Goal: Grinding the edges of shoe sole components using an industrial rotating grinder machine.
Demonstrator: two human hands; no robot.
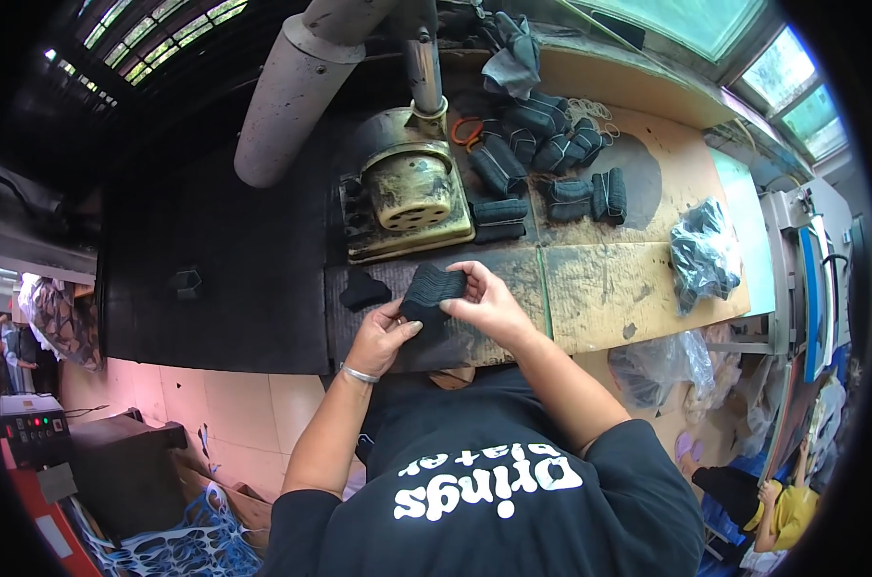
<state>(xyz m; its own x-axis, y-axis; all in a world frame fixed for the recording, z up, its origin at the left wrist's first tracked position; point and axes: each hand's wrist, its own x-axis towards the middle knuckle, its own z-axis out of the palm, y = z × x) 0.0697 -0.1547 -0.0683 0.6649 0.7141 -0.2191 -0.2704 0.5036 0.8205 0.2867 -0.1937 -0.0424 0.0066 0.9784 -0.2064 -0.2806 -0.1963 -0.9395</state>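
Observation:
A stack of dark ribbed knit pieces [430, 290], which look like socks, is held up over the near edge of the worktable. My left hand [378, 341] pinches its lower left corner between thumb and fingers. On the other side, my right hand [489, 306] grips the right edge, thumb in front and fingers behind. Just left of the stack, a single black sock-like piece [364, 289] lies on the dark-stained cardboard [348, 338]. Directly beyond my hands stands a stained cream-coloured machine [412, 188] with a round, holed drum.
Several tied dark bundles [498, 163] lie right of the machine, near an orange loop [467, 132] and pale string [595, 113]. A plastic-wrapped dark bundle [705, 252] sits at the right. A thick grey pipe [297, 106] hangs overhead. Another person [792, 510] is at lower right.

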